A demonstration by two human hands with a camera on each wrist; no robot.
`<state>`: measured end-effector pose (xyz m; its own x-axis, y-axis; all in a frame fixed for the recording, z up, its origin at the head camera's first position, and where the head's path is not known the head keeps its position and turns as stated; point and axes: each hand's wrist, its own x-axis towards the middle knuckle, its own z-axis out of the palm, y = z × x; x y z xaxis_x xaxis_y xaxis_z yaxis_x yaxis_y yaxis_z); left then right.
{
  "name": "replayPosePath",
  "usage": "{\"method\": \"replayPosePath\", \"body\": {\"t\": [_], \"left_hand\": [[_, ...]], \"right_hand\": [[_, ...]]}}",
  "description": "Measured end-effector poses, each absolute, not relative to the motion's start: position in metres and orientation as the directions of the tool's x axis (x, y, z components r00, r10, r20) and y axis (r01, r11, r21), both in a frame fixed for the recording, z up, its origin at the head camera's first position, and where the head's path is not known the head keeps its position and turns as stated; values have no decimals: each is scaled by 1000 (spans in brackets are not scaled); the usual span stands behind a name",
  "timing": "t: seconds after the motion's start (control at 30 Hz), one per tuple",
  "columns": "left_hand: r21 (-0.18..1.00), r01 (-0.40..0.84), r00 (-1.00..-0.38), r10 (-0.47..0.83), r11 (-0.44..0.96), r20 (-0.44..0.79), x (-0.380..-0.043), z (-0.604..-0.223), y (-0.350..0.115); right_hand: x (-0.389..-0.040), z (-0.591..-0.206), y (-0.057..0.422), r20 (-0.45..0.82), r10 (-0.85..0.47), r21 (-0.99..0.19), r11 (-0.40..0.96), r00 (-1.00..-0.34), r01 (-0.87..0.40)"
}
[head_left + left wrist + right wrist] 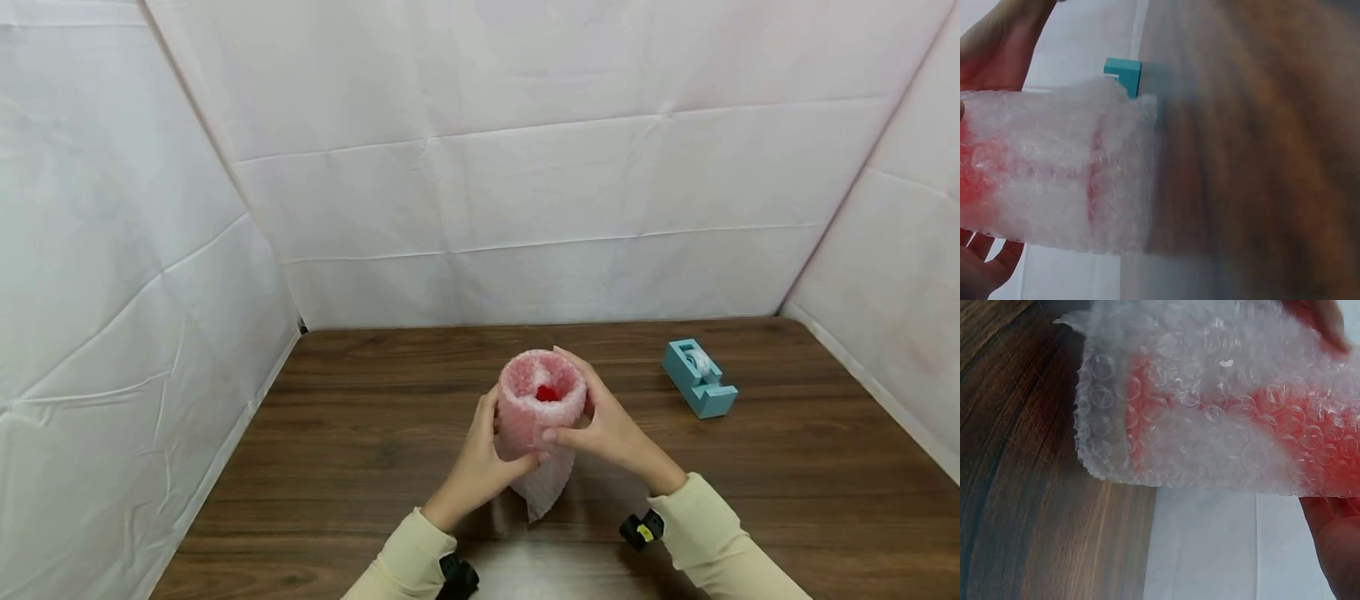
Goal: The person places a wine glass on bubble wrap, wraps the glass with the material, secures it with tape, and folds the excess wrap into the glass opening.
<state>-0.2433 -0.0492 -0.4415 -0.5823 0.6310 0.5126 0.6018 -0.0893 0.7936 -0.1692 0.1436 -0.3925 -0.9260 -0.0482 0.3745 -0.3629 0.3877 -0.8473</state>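
Note:
An upright roll of bubble wrap stands between both hands near the middle of the table. Down its open top shows a red object, mostly hidden by the wrap; its kind I cannot tell. My left hand grips the roll's left side, thumb across the front. From the right, my right hand curls round it, thumb in front and fingers behind. A loose corner of wrap hangs toward me below the thumbs. In the right wrist view, red areas show through the bubble wrap.
A turquoise tape dispenser with a clear roll sits at the back right of the dark wooden table. White cloth walls enclose the back and both sides. Each wrist carries a small black camera.

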Motion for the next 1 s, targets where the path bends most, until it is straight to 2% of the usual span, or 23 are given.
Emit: {"method": "replayPosePath", "body": {"t": [0.23, 0.53, 1.0], "left_hand": [[773, 628, -595, 581, -95, 555, -259, -437, -43], [767, 641, -657, 525, 12, 541, -287, -429, -30], [741, 669, -671, 470, 52, 573, -326, -431, -14]], "right_hand": [[-182, -388, 144, 392, -10, -841, 402, -920, -362], [-212, -383, 149, 440, 63, -805, 470, -896, -362], [-253, -387, 153, 363, 156, -859, 437, -919, -265]]}}
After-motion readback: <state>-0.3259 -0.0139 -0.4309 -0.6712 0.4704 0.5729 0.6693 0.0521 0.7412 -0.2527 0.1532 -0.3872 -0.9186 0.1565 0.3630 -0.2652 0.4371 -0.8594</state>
